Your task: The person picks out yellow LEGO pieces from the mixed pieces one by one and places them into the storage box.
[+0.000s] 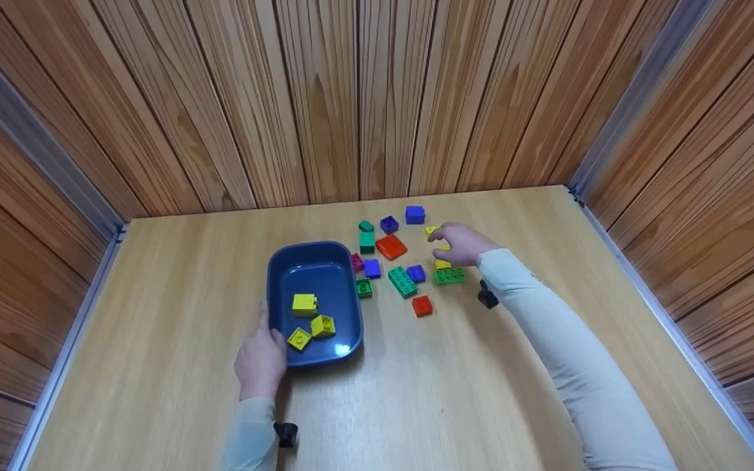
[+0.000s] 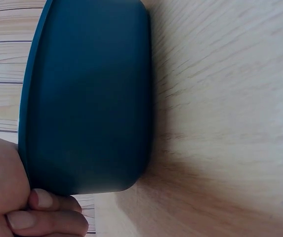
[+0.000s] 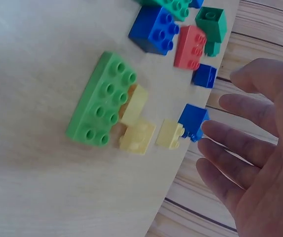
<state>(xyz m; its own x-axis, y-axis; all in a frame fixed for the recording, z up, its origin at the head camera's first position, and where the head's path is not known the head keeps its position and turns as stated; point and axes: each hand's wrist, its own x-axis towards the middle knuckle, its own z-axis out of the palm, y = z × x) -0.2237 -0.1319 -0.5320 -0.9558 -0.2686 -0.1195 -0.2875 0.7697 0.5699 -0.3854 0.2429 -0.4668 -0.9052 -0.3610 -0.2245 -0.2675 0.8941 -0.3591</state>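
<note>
My left hand (image 1: pixel 261 363) holds the near left edge of a blue tray (image 1: pixel 315 246), with one finger stretched along its side. In the left wrist view, curled fingers (image 2: pixel 47 222) sit at the corner of the tray wall (image 2: pixel 87 98). Three yellow bricks (image 1: pixel 304 305) lie in the tray. Over the right side of the scattered toy bricks hovers my right hand (image 1: pixel 462 244), fingers spread and bent, holding nothing. Close to it are small yellow bricks (image 3: pixel 137 136), partly covered by the hand in the head view, and a light green eight-stud brick (image 3: pixel 101 101).
Right of the tray lie a red brick (image 1: pixel 391 247), a smaller red brick (image 1: pixel 422 306), a green brick (image 1: pixel 402 282), a blue brick (image 1: pixel 415 214) and several others. Wood-panelled walls (image 1: pixel 324 98) enclose the table (image 1: pixel 174 314) at the back and sides.
</note>
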